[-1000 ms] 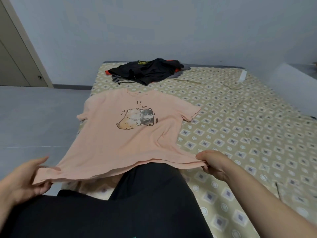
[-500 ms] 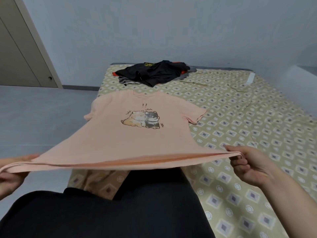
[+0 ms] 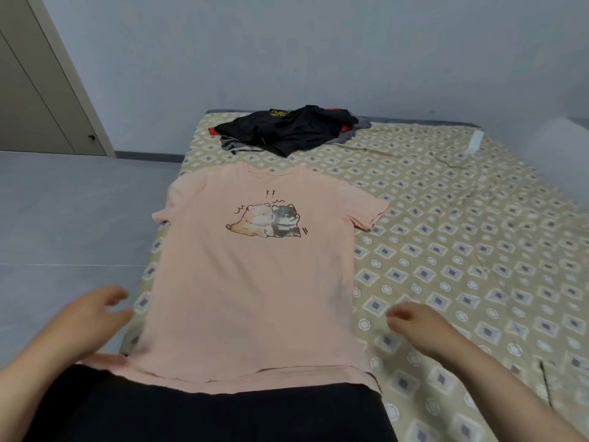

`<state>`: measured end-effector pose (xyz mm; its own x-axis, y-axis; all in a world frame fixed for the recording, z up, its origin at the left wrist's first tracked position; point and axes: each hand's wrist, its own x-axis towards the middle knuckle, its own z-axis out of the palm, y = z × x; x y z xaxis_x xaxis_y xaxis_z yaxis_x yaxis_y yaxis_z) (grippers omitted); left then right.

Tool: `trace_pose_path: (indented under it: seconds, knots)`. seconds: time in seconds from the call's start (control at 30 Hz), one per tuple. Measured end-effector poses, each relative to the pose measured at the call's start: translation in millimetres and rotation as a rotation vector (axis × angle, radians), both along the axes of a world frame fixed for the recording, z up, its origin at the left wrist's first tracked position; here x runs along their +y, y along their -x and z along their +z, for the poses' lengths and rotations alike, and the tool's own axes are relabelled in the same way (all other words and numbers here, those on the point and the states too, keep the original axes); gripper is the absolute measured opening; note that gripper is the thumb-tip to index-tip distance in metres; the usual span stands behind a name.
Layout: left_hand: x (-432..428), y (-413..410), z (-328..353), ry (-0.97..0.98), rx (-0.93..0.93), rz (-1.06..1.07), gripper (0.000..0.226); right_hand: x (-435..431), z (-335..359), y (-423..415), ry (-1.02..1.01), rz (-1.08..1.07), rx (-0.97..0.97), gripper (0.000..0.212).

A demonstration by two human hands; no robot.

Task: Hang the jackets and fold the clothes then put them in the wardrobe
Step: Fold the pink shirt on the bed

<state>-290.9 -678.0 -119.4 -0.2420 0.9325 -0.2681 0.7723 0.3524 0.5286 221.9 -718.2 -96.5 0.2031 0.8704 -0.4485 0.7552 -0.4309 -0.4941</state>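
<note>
Flat on the bed [image 3: 462, 250] lies the pink T-shirt [image 3: 255, 282] — neither of my hands grips it.
It lies print-up along the left side, collar far, hem near; my left hand [image 3: 92, 317] hovers just left of it, my right hand [image 3: 417, 323] just right — both blurred, fingers loosely spread, holding nothing; a pile of dark clothes [image 3: 287, 129] sits at the far end.

A patterned sheet [image 3: 446, 250] of beige with grey diamonds and white rings fills the middle and right of my view, creased toward the upper right. A small white oblong thing [image 3: 475, 142] lies on it there. Grey floor [image 3: 63, 218] lies at left, a pale wall [image 3: 287, 43] runs across the top, and a beige door [image 3: 38, 106] stands at upper left.
</note>
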Motion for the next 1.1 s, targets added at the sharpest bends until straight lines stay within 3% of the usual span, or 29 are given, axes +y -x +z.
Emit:
trace_pose_path:
  seconds: [0.13,0.27,0.47,0.57,0.63,0.73,0.93,1.1]
  knots:
    - [29.7,-88.2,9.0,0.008,-0.163,-0.304,0.041,47.9,-12.3,58.2,-0.141,0.123,0.127,0.032]
    - [57.1,-157.7,-5.1,-0.046,-0.285,-0.419,0.055,84.7,-35.4,101.4,-0.236,0.259,0.126,0.043]
    - [90.8,-189.2,-70.8,0.254,-0.058,-0.656,0.059,124.2,-75.4,107.2,-0.012,0.381,0.177,0.048]
    - [101.5,-185.6,-100.3,0.200,0.136,-0.732,0.059,142.2,-99.9,97.1,0.034,0.544,-0.146,0.057]
    - [105.0,-180.6,-118.9,0.130,0.275,-0.745,0.062,147.9,-117.8,91.5,-0.026,0.605,-0.343,0.063]
    - [103.3,-181.1,-128.5,-0.008,0.399,-0.698,0.073,150.8,-140.3,87.3,-0.167,0.572,-0.458,0.067]
    - [129.8,-196.9,-130.6,-0.126,0.383,-0.619,0.073,187.8,-157.0,61.7,-0.289,0.420,-0.491,0.071]
    - [177.0,-228.1,-139.3,-0.108,0.350,-0.428,0.103,211.3,-158.8,39.9,-0.388,0.201,-0.412,0.064]
